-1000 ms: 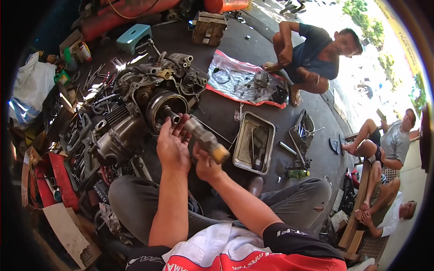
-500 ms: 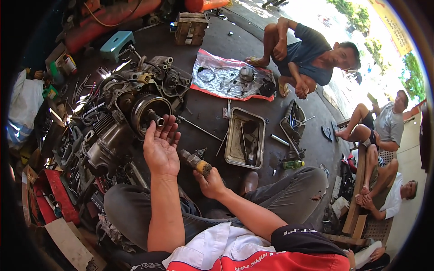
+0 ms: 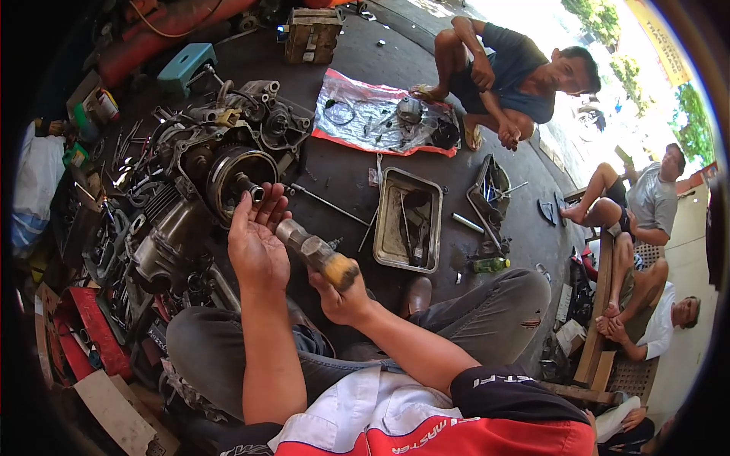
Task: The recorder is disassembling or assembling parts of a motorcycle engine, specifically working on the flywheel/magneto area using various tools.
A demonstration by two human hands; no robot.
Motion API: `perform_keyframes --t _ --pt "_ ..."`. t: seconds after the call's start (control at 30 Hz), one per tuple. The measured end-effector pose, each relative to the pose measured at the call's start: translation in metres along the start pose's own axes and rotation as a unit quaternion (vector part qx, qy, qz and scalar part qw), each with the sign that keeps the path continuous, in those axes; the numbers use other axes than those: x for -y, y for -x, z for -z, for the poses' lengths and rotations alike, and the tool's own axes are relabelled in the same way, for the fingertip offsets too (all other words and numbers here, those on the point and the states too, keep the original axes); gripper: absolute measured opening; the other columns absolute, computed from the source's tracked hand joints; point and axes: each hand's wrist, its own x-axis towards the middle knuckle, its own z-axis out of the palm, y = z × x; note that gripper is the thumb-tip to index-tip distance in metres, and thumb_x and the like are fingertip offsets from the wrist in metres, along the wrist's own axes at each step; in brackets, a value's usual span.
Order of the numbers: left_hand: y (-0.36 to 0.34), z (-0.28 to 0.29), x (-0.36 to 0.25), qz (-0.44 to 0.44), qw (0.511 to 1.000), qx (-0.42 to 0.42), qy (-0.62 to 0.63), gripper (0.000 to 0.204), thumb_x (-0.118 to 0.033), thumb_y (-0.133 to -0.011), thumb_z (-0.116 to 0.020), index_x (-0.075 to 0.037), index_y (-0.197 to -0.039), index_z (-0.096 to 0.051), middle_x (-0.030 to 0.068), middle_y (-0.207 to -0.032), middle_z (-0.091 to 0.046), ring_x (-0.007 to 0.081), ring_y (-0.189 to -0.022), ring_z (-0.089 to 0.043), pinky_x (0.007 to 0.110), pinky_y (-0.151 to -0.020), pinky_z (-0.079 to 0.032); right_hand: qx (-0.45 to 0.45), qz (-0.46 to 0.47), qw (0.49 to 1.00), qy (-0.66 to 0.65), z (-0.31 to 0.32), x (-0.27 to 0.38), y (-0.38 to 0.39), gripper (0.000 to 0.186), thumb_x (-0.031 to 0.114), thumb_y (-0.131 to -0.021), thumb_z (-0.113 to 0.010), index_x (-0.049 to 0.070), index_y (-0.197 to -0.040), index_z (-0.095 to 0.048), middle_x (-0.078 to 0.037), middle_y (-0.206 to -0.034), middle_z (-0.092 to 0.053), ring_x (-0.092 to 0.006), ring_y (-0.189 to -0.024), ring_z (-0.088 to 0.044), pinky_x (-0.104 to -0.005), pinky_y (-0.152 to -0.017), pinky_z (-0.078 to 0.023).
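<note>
A partly stripped engine (image 3: 175, 235) lies at the centre left, with a round metal housing (image 3: 239, 167) and a protruding hollow shaft (image 3: 249, 187). My left hand (image 3: 258, 247) is palm up with loosely curled, spread fingers just below the shaft's end; whether the fingertips touch it I cannot tell. My right hand (image 3: 342, 300) grips a hammer with a heavy metal head (image 3: 300, 242) and a worn yellow-brown patch at the near end, held beside my left palm and pointing up-left toward the shaft.
Tools (image 3: 129, 148) crowd the left. A plastic sheet with parts (image 3: 357, 106), a metal tray (image 3: 388, 243), blue stool (image 3: 186, 68) and green bottle (image 3: 490, 264) lie around. A squatting person (image 3: 517, 83) faces me; two people (image 3: 646, 205) (image 3: 654, 334) sit on a bench at right.
My left hand has turned palm up and spread its fingers. The hammer dropped away from the shaft, then rose slightly toward it again. The view has shifted, moving the surroundings in frame.
</note>
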Motion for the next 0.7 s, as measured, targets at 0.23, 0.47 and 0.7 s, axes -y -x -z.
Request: perform_keyframes --t 0.23,0.47,0.7 --pt "-0.006 0.008 0.006 -0.004 0.997 0.025 0.069 0.046 -0.040 -0.112 -0.052 -0.001 -0.128 -0.069 0.0107 -0.122 -0.077 0.0228 -0.110 -0.071 0.036 -0.096 -0.055 0.036 0.041 0.997 0.057 -0.014 0.002 -0.062 0.029 0.001 -0.083 -0.069 0.000 -0.109 -0.057 -0.023 -0.077 -0.064 -0.0513 -0.076 -0.067 -0.0512 -0.062 -0.051" --pt "0.002 0.000 -0.003 0.019 1.000 -0.009 0.008 0.042 -0.039 -0.111 -0.054 -0.003 -0.125 -0.069 0.0120 -0.122 -0.076 0.0223 -0.110 -0.069 0.038 -0.097 -0.050 0.064 -0.005 0.998 0.008 0.006 -0.020 -0.001 0.026 0.003 -0.087 -0.074 0.002 -0.110 -0.062 -0.022 -0.077 -0.065 -0.0496 -0.072 -0.066 -0.0465 -0.062 -0.053" --pt "0.008 -0.005 -0.004 0.042 0.999 0.001 0.021 0.042 -0.042 -0.108 -0.061 -0.006 -0.128 -0.071 0.0074 -0.125 -0.077 0.0186 -0.112 -0.069 0.035 -0.099 -0.050 -0.009 -0.100 0.987 0.128 0.013 -0.053 0.044 0.019 0.017 -0.104 -0.065 -0.001 -0.102 -0.069 -0.025 -0.070 -0.063 -0.0490 -0.070 -0.067 -0.0502 -0.060 -0.050"
